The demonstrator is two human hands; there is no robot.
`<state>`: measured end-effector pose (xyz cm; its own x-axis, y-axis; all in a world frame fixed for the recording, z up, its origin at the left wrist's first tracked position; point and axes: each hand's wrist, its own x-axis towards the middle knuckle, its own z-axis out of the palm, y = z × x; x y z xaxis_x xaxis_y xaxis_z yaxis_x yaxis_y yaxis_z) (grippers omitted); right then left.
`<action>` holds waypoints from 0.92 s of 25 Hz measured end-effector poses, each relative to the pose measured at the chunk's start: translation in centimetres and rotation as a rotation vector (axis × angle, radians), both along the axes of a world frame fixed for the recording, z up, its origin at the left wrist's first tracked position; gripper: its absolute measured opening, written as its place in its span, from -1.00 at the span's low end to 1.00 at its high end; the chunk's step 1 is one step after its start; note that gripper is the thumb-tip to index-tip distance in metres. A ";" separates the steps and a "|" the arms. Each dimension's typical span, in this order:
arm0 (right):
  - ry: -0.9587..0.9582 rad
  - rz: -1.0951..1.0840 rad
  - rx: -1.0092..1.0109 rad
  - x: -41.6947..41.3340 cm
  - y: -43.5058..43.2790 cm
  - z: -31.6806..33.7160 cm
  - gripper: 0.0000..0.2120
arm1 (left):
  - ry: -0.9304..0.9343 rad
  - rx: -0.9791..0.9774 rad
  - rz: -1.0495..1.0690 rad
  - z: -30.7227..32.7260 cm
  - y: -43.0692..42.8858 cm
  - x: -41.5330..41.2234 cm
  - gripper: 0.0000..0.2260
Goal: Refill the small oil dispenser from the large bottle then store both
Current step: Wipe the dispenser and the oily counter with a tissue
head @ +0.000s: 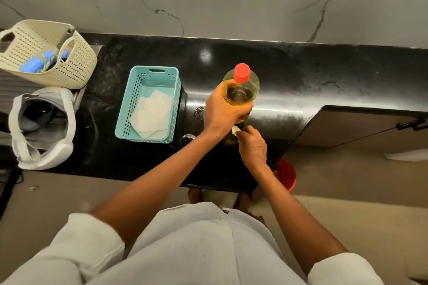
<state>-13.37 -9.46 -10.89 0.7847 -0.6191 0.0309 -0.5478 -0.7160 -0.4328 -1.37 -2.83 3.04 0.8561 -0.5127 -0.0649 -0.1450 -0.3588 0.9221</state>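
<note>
The large clear oil bottle (pixel 243 88), full of yellow oil and closed with a red cap (pixel 242 72), stands upright over the black counter (pixel 301 81). My left hand (pixel 223 112) grips its body from the left. Just below it, the small oil dispenser (pixel 230 139) is mostly hidden behind my hands; only a dark glassy part shows. My right hand (pixel 252 146) curls around the dispenser's top, pinching a small pale piece (pixel 235 130) there.
A teal plastic basket (pixel 129 109) holding white paper sits left of the bottle. A cream perforated basket (pixel 76 65) and a white-grey bag (pixel 67 122) stand at far left. An open cabinet door (pixel 361 127) juts out at right; a red bucket (pixel 287 173) is on the floor.
</note>
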 end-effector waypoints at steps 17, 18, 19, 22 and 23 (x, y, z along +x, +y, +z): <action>0.090 -0.092 0.069 6.7 -4.4 1.1 -0.71 | 0.092 0.013 0.043 -2.3 11.2 -9.7 -0.37; 0.131 -0.092 0.083 7.3 -4.0 1.2 -0.69 | 0.096 0.018 0.040 -2.6 11.6 -9.6 -0.38; 0.160 -0.081 0.098 7.4 -3.6 1.3 -0.68 | 0.102 0.015 0.038 -2.9 11.9 -9.5 -0.40; 0.160 -0.074 0.125 4.9 -3.7 1.5 -0.62 | 0.114 -0.014 0.035 -3.5 12.9 -9.0 -0.42; 0.157 -0.122 0.118 3.5 -4.5 1.6 -0.60 | 0.120 0.000 0.028 -3.6 13.1 -8.8 -0.41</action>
<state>-9.91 -13.98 -9.32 0.6931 -0.7019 -0.1642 -0.6946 -0.5895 -0.4124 -10.13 10.26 -0.61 0.8560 -0.4889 -0.1679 -0.0233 -0.3610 0.9323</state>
